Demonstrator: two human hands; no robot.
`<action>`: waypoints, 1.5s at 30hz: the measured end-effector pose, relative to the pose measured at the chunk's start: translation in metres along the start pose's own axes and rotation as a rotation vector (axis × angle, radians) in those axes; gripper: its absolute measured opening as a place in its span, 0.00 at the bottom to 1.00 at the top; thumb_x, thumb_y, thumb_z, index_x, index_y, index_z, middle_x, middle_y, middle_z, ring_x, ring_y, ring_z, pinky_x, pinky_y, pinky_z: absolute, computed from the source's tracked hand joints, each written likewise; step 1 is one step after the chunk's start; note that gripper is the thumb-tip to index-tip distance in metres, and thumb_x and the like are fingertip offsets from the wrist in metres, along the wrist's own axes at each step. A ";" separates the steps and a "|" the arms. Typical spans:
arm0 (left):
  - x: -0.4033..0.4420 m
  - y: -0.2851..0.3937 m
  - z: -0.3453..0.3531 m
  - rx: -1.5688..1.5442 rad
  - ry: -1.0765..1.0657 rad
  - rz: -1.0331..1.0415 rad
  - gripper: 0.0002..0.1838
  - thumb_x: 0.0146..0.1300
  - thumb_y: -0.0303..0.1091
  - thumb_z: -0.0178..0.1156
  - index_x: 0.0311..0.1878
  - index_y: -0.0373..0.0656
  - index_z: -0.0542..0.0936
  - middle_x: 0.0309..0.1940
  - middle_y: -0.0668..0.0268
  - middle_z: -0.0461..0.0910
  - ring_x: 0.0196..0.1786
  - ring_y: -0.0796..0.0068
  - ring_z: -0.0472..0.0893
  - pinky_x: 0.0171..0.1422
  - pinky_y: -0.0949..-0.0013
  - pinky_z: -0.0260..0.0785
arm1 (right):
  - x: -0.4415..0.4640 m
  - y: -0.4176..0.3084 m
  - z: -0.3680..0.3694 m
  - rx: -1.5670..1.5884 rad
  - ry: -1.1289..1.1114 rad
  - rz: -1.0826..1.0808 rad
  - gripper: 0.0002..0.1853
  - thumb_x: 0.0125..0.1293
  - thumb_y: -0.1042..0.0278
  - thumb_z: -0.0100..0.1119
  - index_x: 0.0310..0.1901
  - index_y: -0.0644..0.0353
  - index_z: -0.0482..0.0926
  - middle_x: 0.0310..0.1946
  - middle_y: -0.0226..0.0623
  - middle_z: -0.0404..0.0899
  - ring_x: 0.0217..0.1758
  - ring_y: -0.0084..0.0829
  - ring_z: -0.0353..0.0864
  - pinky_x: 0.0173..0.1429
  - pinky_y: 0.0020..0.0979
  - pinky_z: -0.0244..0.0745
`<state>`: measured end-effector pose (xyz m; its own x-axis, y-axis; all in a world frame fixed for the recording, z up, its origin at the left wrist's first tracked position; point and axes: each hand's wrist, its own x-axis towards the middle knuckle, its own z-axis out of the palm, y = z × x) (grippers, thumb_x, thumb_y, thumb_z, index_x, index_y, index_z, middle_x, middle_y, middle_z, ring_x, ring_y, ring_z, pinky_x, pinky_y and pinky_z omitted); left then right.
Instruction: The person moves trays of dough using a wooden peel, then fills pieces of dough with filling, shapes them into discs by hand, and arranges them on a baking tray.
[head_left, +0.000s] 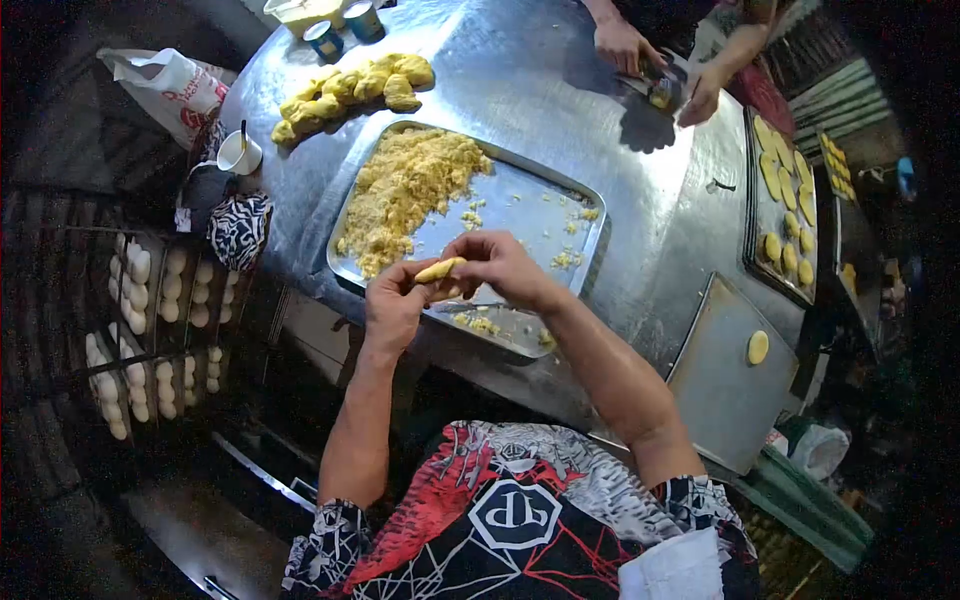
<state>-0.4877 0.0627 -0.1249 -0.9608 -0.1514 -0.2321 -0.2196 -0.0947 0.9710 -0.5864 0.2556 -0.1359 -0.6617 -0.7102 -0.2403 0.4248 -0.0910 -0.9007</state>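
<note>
Both hands (395, 303) (505, 268) in a narrow pinch on yellow dough (439, 270) over the metal tray (525, 222)

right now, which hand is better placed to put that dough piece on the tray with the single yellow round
Probably the right hand: it and the left hand both hold the dough piece, but the right lies nearer the tray bearing the round; the left would likely cross over.

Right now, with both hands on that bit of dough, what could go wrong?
The dough might tear or get squashed, since the left hand and right hand both have fingers on it. Some crumbs could spill over the tray's rim, because they're heaped near one side.
</note>
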 end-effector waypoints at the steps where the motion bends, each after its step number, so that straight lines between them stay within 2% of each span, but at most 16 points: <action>1: 0.003 0.000 -0.004 0.041 0.026 0.012 0.14 0.68 0.17 0.59 0.55 0.35 0.83 0.47 0.63 0.85 0.48 0.76 0.84 0.54 0.71 0.79 | 0.012 0.001 -0.009 -0.032 0.042 -0.017 0.14 0.68 0.68 0.65 0.53 0.63 0.84 0.41 0.31 0.87 0.40 0.23 0.85 0.45 0.30 0.82; 2: 0.007 0.001 -0.009 0.079 0.048 0.023 0.13 0.68 0.18 0.60 0.55 0.35 0.83 0.47 0.64 0.85 0.47 0.76 0.84 0.54 0.71 0.78 | 0.026 0.002 -0.018 -0.068 0.088 -0.033 0.15 0.68 0.67 0.65 0.54 0.62 0.85 0.41 0.31 0.87 0.39 0.22 0.85 0.44 0.29 0.81; 5: 0.016 -0.008 -0.028 0.065 0.056 0.054 0.13 0.66 0.20 0.63 0.53 0.35 0.83 0.46 0.65 0.84 0.48 0.77 0.83 0.55 0.72 0.76 | 0.071 0.001 -0.050 -0.913 0.773 -0.287 0.19 0.70 0.61 0.63 0.60 0.57 0.84 0.46 0.41 0.88 0.43 0.30 0.87 0.47 0.33 0.81; 8: 0.010 -0.014 -0.052 -0.021 -0.073 -0.024 0.14 0.63 0.19 0.61 0.52 0.36 0.83 0.45 0.66 0.84 0.45 0.77 0.83 0.52 0.71 0.77 | 0.100 -0.020 -0.050 -1.168 0.787 -0.314 0.18 0.69 0.58 0.61 0.58 0.49 0.85 0.45 0.43 0.86 0.51 0.45 0.85 0.56 0.41 0.78; 12: 0.017 -0.014 -0.063 -0.076 -0.205 0.069 0.15 0.63 0.16 0.60 0.53 0.35 0.82 0.48 0.64 0.82 0.49 0.76 0.83 0.54 0.73 0.75 | 0.127 -0.037 -0.030 -1.386 0.752 -0.094 0.16 0.69 0.56 0.60 0.56 0.46 0.85 0.42 0.42 0.83 0.47 0.47 0.84 0.54 0.46 0.78; 15: 0.016 -0.021 -0.068 -0.058 -0.208 0.091 0.15 0.62 0.17 0.60 0.52 0.35 0.82 0.48 0.63 0.81 0.50 0.76 0.82 0.54 0.74 0.75 | 0.132 -0.033 -0.034 -1.358 0.790 -0.181 0.15 0.70 0.55 0.60 0.53 0.46 0.86 0.41 0.42 0.83 0.45 0.48 0.84 0.52 0.46 0.79; 18: 0.014 -0.023 -0.065 -0.122 -0.190 0.068 0.15 0.62 0.18 0.61 0.52 0.35 0.82 0.48 0.63 0.82 0.49 0.77 0.82 0.54 0.74 0.74 | 0.113 -0.045 -0.037 -1.427 0.707 0.063 0.13 0.69 0.56 0.63 0.50 0.48 0.87 0.44 0.39 0.84 0.44 0.44 0.85 0.51 0.39 0.80; 22: 0.009 -0.026 -0.061 -0.093 -0.165 0.082 0.14 0.62 0.18 0.61 0.52 0.36 0.83 0.47 0.64 0.82 0.48 0.79 0.81 0.53 0.75 0.74 | 0.103 -0.032 -0.038 -1.382 0.649 -0.252 0.14 0.64 0.66 0.67 0.52 0.52 0.87 0.46 0.42 0.83 0.45 0.43 0.86 0.53 0.40 0.81; 25: 0.004 -0.025 -0.051 -0.072 -0.129 0.066 0.15 0.62 0.19 0.61 0.52 0.36 0.82 0.47 0.65 0.82 0.47 0.79 0.81 0.53 0.75 0.74 | 0.103 -0.030 -0.057 -1.596 0.521 -0.244 0.19 0.64 0.69 0.67 0.57 0.53 0.84 0.47 0.44 0.84 0.46 0.41 0.87 0.51 0.37 0.82; 28: 0.006 -0.026 -0.040 -0.114 -0.028 0.108 0.15 0.66 0.21 0.60 0.56 0.36 0.80 0.49 0.65 0.82 0.48 0.78 0.82 0.54 0.74 0.74 | 0.096 -0.045 -0.068 -1.387 0.346 0.051 0.22 0.65 0.71 0.66 0.61 0.59 0.81 0.46 0.42 0.86 0.46 0.37 0.88 0.50 0.35 0.83; 31: 0.012 -0.024 -0.025 0.022 0.124 0.076 0.15 0.71 0.24 0.59 0.59 0.34 0.78 0.53 0.61 0.82 0.51 0.77 0.82 0.57 0.72 0.75 | 0.068 -0.041 -0.071 -0.578 0.331 0.189 0.21 0.67 0.69 0.65 0.60 0.64 0.81 0.45 0.40 0.87 0.45 0.34 0.88 0.51 0.35 0.83; 35: 0.029 -0.004 0.025 -0.157 0.210 0.016 0.16 0.74 0.28 0.57 0.61 0.33 0.77 0.52 0.61 0.83 0.51 0.75 0.83 0.57 0.71 0.76 | 0.020 -0.036 -0.041 0.121 0.260 0.094 0.19 0.72 0.65 0.61 0.60 0.64 0.81 0.46 0.38 0.86 0.43 0.29 0.87 0.49 0.33 0.84; 39: 0.041 0.002 0.054 -0.471 0.138 -0.146 0.16 0.77 0.33 0.55 0.60 0.32 0.78 0.49 0.61 0.83 0.49 0.73 0.84 0.55 0.69 0.79 | -0.006 -0.010 -0.013 -0.534 0.422 -0.163 0.15 0.77 0.67 0.57 0.58 0.63 0.84 0.43 0.38 0.88 0.44 0.24 0.85 0.49 0.28 0.80; 40: 0.042 0.006 0.060 -0.550 0.122 -0.181 0.16 0.78 0.35 0.55 0.59 0.32 0.78 0.48 0.61 0.83 0.49 0.73 0.85 0.54 0.68 0.79 | -0.011 -0.007 -0.003 -0.693 0.520 -0.384 0.13 0.72 0.74 0.62 0.55 0.60 0.86 0.39 0.36 0.86 0.42 0.25 0.85 0.47 0.28 0.80; 42: 0.041 0.006 0.064 -0.504 0.075 -0.146 0.13 0.77 0.32 0.57 0.58 0.36 0.79 0.47 0.62 0.84 0.46 0.73 0.86 0.52 0.68 0.81 | -0.013 -0.003 0.001 -0.691 0.560 -0.453 0.15 0.63 0.73 0.70 0.52 0.56 0.88 0.40 0.42 0.84 0.38 0.35 0.83 0.45 0.34 0.80; 45: 0.050 0.001 0.053 -0.483 -0.078 -0.091 0.14 0.75 0.28 0.59 0.60 0.36 0.78 0.49 0.61 0.85 0.47 0.71 0.86 0.54 0.67 0.81 | -0.010 -0.011 0.009 -0.805 0.679 -0.475 0.19 0.60 0.74 0.73 0.54 0.57 0.86 0.44 0.41 0.79 0.38 0.34 0.80 0.45 0.34 0.79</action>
<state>-0.5447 0.1077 -0.1328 -0.9552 -0.0487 -0.2919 -0.2178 -0.5519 0.8050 -0.5786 0.2569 -0.1207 -0.9491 -0.1794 0.2591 -0.3108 0.3965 -0.8638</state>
